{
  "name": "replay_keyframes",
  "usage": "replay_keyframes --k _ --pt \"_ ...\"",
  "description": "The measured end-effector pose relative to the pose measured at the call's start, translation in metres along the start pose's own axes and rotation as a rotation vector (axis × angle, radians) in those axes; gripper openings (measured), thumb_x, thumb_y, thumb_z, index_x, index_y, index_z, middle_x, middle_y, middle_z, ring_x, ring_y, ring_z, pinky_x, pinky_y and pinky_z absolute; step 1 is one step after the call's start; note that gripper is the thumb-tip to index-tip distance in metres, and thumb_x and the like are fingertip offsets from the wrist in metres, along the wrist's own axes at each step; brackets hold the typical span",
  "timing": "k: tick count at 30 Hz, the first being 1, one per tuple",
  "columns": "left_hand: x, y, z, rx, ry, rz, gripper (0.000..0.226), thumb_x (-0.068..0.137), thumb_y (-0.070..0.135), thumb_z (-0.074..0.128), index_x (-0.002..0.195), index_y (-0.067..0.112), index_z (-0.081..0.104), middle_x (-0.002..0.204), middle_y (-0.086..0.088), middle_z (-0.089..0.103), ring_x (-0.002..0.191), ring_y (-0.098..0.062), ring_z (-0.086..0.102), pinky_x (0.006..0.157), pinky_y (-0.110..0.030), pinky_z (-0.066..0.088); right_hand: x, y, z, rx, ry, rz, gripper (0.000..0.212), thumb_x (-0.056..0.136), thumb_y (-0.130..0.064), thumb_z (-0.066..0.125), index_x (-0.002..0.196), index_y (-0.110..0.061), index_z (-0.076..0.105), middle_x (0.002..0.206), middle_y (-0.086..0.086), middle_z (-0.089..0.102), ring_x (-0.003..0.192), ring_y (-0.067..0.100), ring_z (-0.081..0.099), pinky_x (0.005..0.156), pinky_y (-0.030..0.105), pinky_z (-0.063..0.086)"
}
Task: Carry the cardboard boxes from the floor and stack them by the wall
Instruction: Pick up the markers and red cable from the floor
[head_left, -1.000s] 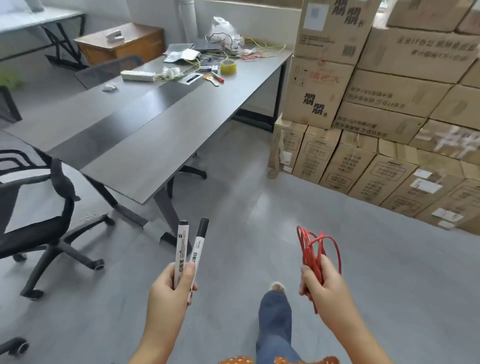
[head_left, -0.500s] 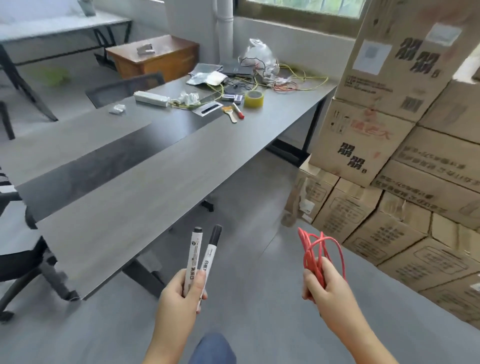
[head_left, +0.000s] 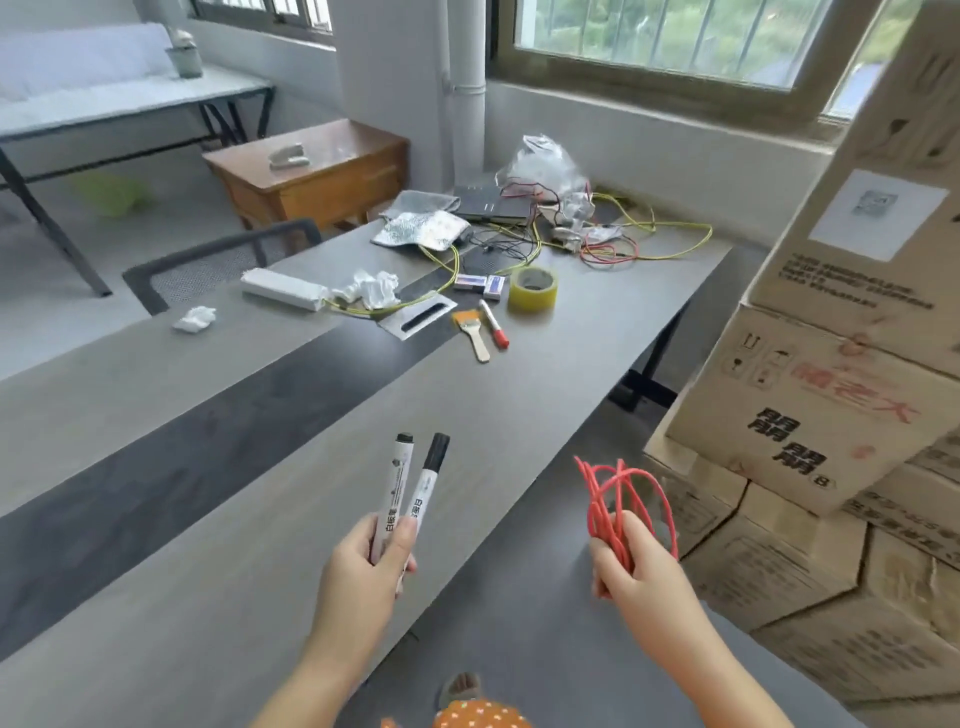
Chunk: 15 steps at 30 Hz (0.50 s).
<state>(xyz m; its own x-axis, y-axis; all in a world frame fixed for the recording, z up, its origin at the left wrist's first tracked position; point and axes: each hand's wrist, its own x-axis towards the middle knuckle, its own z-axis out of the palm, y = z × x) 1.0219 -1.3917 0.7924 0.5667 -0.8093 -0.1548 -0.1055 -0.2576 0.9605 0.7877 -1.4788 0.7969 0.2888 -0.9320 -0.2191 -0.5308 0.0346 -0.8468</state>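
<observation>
A long grey table (head_left: 218, 519) is stretching from the left foreground toward the window, with a darker strip running along its middle. At its far end, clutter is lying in a loose group: a white power strip (head_left: 283, 289), crumpled tissue (head_left: 195, 319), a small paintbrush (head_left: 471, 332) lying just beside a red-capped marker (head_left: 494, 325), a roll of yellowish tape (head_left: 533, 290), and tangled yellow and red wires (head_left: 623, 244). Behind the table, a wooden cabinet (head_left: 317, 176) is standing near the wall. In the foreground, the left hand (head_left: 363, 577) is gripping two whiteboard markers (head_left: 410, 488) upright, their black caps pointing up, over the table's near edge. To its right, the right hand (head_left: 639, 571) is clutching a coil of red cord (head_left: 618, 499), its loops sticking up above the fingers, over the grey floor (head_left: 545, 623). Farthest right, the cardboard boxes (head_left: 810, 415) are sitting stacked in a tall pile, the lowest ones resting on the floor, with neither hand touching them.
</observation>
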Motion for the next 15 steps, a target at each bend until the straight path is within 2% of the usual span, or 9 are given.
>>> replay_keyframes --k 4,9,12,15 --pt "0.072 0.023 0.016 0.025 -0.045 -0.021 0.035 0.094 0.033 0.055 0.069 0.009 0.049 0.055 0.004 0.05 0.047 -0.01 0.036 0.053 -0.027 0.033 0.075 -0.023 -0.009 -0.036 -0.012 -0.022 0.014 0.096 -0.02 0.051 0.082 -0.02 0.049 0.057 -0.002 0.058 0.051 0.013 0.045 0.046 0.017 0.036" --pt "0.14 0.025 0.049 0.029 -0.033 -0.11 0.034 0.095 0.03 0.054 0.072 0.006 0.05 0.052 0.003 0.046 0.048 -0.013 0.035 0.049 -0.026 0.03 0.165 -0.024 -0.027 -0.097 -0.065 -0.005 0.018 0.095 -0.016 0.051 0.079 -0.014 0.046 0.056 -0.001 0.054 0.048 0.006 0.042 0.05 0.019 0.035" --pt "0.185 0.027 0.081 0.004 -0.034 -0.15 0.024 0.096 0.024 0.054 0.078 0.008 0.055 0.057 0.003 0.053 0.046 -0.012 0.04 0.046 -0.025 0.037 0.228 -0.017 -0.043 -0.16 -0.112 -0.014 0.017 0.096 -0.017 0.051 0.081 -0.011 0.046 0.06 0.001 0.048 0.049 0.005 0.039 0.052 0.02 0.034" --pt "0.236 0.035 0.126 0.018 -0.047 -0.191 0.014 0.096 0.015 0.052 0.084 0.012 0.059 0.063 0.002 0.053 0.046 -0.009 0.046 0.047 -0.022 0.046 0.3 -0.013 -0.066 -0.23 -0.182 -0.051 0.013 0.097 -0.017 0.052 0.084 -0.016 0.048 0.062 0.0 0.053 0.049 0.004 0.046 0.052 0.015 0.038"
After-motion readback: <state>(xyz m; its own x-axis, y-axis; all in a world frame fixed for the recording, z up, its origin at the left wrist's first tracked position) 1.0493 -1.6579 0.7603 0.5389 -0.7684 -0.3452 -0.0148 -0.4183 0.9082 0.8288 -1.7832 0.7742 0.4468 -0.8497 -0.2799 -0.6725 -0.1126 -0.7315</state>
